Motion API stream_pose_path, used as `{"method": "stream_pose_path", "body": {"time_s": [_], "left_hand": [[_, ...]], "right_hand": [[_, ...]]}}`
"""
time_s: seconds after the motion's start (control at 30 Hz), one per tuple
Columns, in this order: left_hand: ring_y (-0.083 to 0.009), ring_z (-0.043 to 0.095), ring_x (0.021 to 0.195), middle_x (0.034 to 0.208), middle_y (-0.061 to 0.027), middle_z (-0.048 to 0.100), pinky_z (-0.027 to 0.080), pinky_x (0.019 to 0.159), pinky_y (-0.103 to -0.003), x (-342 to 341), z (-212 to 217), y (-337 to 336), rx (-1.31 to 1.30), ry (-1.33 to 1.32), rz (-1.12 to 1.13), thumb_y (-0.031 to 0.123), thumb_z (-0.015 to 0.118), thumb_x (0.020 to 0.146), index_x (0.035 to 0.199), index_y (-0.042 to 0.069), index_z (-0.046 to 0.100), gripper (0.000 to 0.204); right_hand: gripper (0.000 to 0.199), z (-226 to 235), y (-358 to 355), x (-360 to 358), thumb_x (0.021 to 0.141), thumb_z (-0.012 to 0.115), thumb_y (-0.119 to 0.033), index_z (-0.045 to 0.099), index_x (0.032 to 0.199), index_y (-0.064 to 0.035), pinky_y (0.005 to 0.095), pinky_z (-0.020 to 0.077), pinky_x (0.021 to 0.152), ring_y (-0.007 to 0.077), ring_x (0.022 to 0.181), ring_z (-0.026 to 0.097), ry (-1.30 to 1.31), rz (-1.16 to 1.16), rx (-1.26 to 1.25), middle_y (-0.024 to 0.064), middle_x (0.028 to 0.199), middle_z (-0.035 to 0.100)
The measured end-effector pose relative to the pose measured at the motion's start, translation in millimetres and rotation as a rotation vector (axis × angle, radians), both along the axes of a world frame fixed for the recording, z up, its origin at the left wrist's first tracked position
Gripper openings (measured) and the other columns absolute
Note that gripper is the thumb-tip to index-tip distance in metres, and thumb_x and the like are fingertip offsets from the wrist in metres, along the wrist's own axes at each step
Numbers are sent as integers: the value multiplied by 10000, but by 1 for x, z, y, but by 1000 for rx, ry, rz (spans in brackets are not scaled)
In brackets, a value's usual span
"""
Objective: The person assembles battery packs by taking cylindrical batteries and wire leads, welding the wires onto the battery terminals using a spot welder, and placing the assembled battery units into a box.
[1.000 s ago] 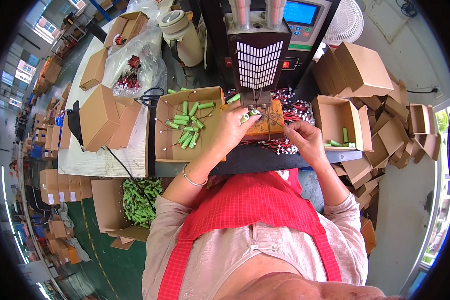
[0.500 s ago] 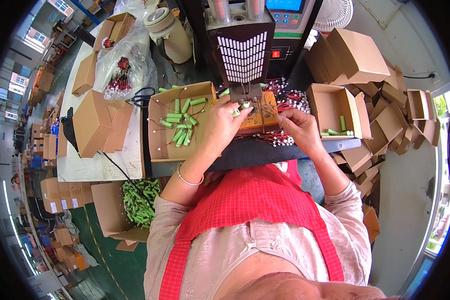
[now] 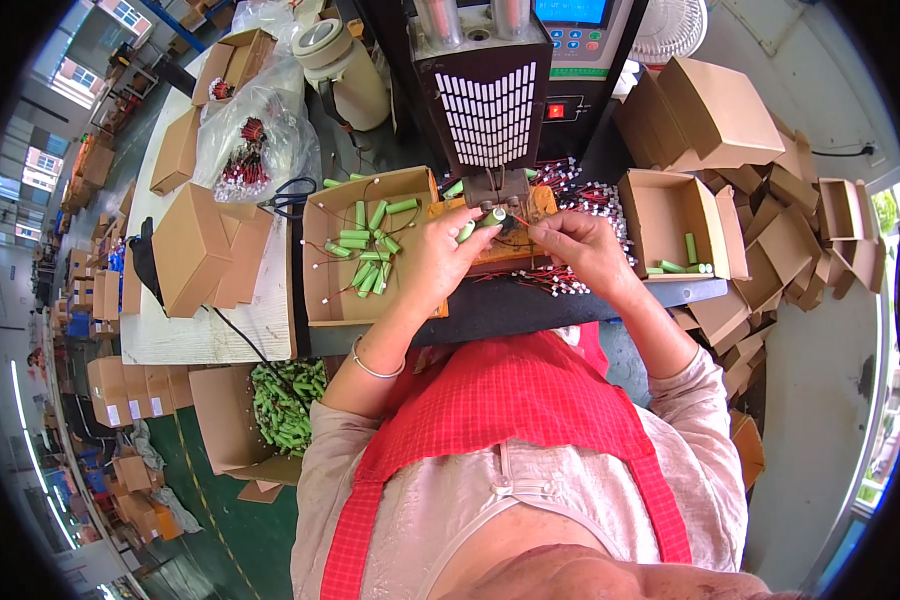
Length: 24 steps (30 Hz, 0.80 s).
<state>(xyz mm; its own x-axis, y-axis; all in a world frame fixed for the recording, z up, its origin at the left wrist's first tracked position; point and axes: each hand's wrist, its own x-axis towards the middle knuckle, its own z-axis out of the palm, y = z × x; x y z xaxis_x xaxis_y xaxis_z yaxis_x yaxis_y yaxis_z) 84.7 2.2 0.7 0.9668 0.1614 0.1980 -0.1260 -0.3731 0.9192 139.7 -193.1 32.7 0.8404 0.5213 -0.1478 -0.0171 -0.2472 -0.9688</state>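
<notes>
Below the head of a black spot welder [image 3: 485,150], my left hand [image 3: 444,252] is closed on a green battery cell [image 3: 496,217], whose pale end faces up. Another green cell [image 3: 466,231] shows by the fingers of that same hand. My right hand [image 3: 588,250] pinches a thin wire lead [image 3: 519,222] that runs toward the held cell; whether it is joined there is too small to tell. Both hands are over the front of an orange work block [image 3: 543,201] under the welder. Red and black leads with white connectors [image 3: 560,281] lie around the block.
Left of the block, a cardboard box [image 3: 320,312] holds several green cells with leads. On the right, another box [image 3: 635,190] contains a few cells. Scissors [image 3: 292,196], a bag of leads [image 3: 260,150] and a flask [image 3: 355,80] stand farther left. Empty cartons [image 3: 770,240] pile up at right.
My hands have drawn slightly back from the welder tips. The held cell's end shows more fully now, and my right fingers have moved left toward it with the wire.
</notes>
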Motion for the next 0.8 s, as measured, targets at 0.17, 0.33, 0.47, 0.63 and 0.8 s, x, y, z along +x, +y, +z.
{"method": "stream_pose_path", "body": {"time_s": [0.17,0.33,0.47,0.63,0.8], "left_hand": [[-160,621,606,701,-71,651,470,568,-282,1,-2,-1,59,55,2,208,632,811,987,55,624,233],[-162,633,614,684,-67,645,473,564,-279,5,-1,0,69,53,-13,199,610,824,976,85,630,191],[-132,629,619,699,-63,649,478,572,-260,3,5,-3,63,96,-23,169,612,828,977,51,624,190],[-112,625,700,769,-41,637,508,647,-240,-1,12,14,-242,168,-64,121,614,838,1055,12,598,243],[-162,637,733,1047,-145,607,506,620,-274,-23,40,60,115,211,304,208,517,898,1284,23,405,443]], "right_hand": [[229,4,6,5,842,615,-222,661,855,2,224,427,520,47,573,501,11,31,-38,-2,633,568],[211,-6,10,10,839,620,-217,661,855,-11,198,376,472,33,527,468,-39,34,-15,-20,600,543],[213,-5,10,10,844,618,-210,658,856,-1,202,412,500,40,563,499,-63,63,-47,-12,637,564],[289,-6,-8,17,882,559,-254,627,975,11,217,443,542,54,612,542,-143,17,153,19,708,603],[198,-10,-72,42,851,591,-136,624,970,18,221,473,630,73,689,560,-317,-131,-230,30,794,623]]}}
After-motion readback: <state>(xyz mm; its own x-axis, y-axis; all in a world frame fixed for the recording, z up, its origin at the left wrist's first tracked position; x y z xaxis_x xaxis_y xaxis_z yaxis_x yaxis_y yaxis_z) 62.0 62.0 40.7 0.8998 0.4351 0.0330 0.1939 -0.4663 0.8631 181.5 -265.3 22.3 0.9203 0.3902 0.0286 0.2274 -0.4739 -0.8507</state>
